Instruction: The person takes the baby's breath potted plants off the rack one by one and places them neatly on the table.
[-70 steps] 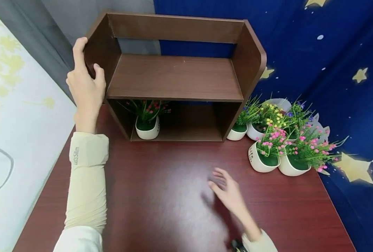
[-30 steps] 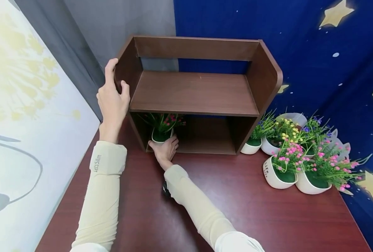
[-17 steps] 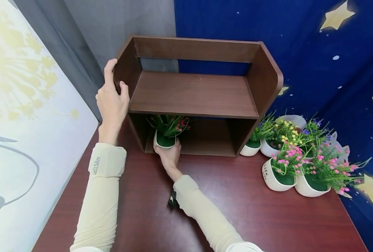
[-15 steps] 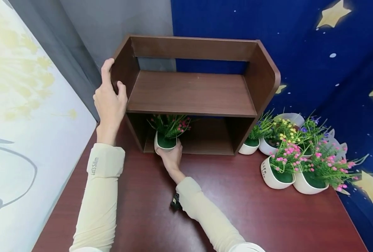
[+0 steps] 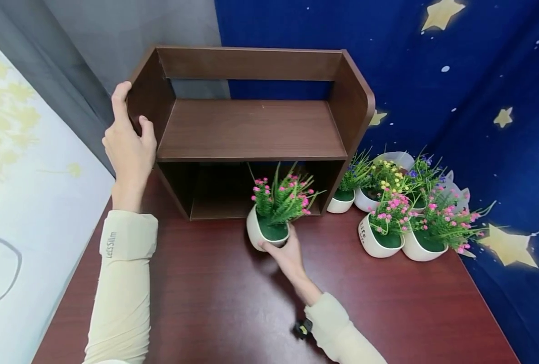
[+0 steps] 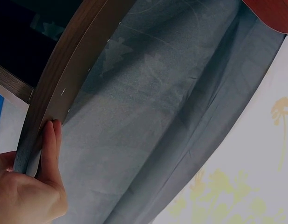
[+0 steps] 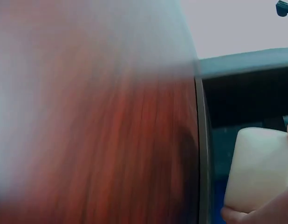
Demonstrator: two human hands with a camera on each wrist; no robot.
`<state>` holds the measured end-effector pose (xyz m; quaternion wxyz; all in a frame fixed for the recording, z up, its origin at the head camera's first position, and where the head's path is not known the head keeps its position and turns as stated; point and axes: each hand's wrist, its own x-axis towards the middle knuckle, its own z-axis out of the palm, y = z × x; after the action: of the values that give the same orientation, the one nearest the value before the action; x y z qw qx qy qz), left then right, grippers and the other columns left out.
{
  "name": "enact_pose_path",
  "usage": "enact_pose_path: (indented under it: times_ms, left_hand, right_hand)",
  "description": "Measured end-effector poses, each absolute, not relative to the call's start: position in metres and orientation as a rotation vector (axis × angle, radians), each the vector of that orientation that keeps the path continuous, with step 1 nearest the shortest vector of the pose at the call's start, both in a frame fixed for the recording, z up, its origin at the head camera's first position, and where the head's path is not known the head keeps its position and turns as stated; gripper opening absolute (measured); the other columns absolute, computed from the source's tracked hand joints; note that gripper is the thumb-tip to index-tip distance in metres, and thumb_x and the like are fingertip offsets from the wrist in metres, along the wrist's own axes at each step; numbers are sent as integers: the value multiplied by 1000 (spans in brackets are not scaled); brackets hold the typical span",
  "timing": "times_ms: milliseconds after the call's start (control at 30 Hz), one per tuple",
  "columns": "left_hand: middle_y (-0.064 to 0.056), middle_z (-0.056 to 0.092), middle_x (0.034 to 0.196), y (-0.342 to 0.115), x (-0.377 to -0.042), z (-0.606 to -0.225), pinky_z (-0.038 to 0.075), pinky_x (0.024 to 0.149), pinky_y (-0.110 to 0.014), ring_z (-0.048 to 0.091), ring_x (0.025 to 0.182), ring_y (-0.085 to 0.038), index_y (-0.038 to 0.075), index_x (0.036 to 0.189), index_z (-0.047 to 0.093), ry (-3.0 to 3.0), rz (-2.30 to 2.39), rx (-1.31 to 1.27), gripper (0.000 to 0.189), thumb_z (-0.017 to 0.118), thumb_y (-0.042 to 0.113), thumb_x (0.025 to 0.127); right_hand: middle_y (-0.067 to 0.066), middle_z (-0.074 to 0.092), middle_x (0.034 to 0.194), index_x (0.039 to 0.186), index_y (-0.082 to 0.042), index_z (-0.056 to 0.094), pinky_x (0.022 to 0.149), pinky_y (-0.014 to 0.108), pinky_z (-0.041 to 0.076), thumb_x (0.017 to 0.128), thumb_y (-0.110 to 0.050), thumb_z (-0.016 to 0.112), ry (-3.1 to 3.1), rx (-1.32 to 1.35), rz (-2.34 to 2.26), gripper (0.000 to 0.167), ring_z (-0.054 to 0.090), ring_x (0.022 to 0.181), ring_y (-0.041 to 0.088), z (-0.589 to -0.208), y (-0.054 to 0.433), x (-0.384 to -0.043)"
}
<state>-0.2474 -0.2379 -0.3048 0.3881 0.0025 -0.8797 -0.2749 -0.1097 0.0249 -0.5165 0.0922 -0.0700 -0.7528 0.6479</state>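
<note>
My left hand (image 5: 130, 144) grips the left side panel of a dark brown two-tier shelf (image 5: 255, 129). In the left wrist view, the thumb and fingers (image 6: 50, 149) lie on either side of that panel's edge. My right hand (image 5: 289, 255) holds a white potted plant (image 5: 269, 232) with pink flowers and green grass, just in front of the shelf's lower compartment. The pot is slightly tilted, and its shadow falls on the table below. Only part of the right hand (image 7: 270, 210) shows around the white pot (image 7: 256, 168) in the right wrist view.
To the right of the shelf stand several potted plants (image 5: 380, 235) with pink, yellow and blue flowers. The red-brown table (image 5: 214, 293) reaches a blue starry curtain (image 5: 433, 86) at right. A white patterned panel (image 5: 28, 202) and a grey curtain (image 5: 128, 30) are at left.
My right hand reached into the lower compartment, took hold of the potted plant and brought it out, forward and to the right. My left hand stays on the shelf's side panel.
</note>
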Motion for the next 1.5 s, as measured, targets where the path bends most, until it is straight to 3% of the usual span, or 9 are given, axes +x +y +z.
enact_pose_path:
  times_ms: [267,533,867,1200,1500]
  left_hand:
    - [-10,38,59,-236,-248,-307,20,47,-34,25,47,-26,30,140,37,-2220,-702,11,47,39,22,93]
    - [-11,40,61,-238,-244,-307,19,48,-37,24,48,-28,31,139,38,-2209,-699,16,48,40,20,92]
    - [-9,39,60,-241,-247,-310,18,50,-38,22,50,-28,30,138,39,-2205,-716,16,49,42,17,91]
    - [-17,47,68,-235,-250,-306,19,50,-39,25,52,-29,31,139,38,-2196,-741,-7,49,40,18,91]
    - [-19,48,71,-240,-245,-308,18,52,-41,25,53,-31,31,138,38,-2196,-751,-10,49,40,18,91]
  right_hand:
    - [12,53,124,135,-4,41,95,41,35,64,-24,82,-2395,-269,1664,84,50,113,24,-516,89,-83]
    - [15,47,131,140,-4,35,97,42,34,65,-26,81,-2487,-427,1540,91,46,118,26,-527,132,-64]
    - [16,47,131,139,-4,37,98,40,31,66,-21,82,-2441,-509,1465,87,45,118,27,-537,172,-57]
    - [14,45,136,141,-6,36,99,41,30,66,-25,82,-2449,-539,1341,90,43,121,28,-543,186,-72]
    - [19,42,134,140,1,31,100,41,29,70,-19,78,-2492,-488,1466,87,41,121,30,-548,191,-82]
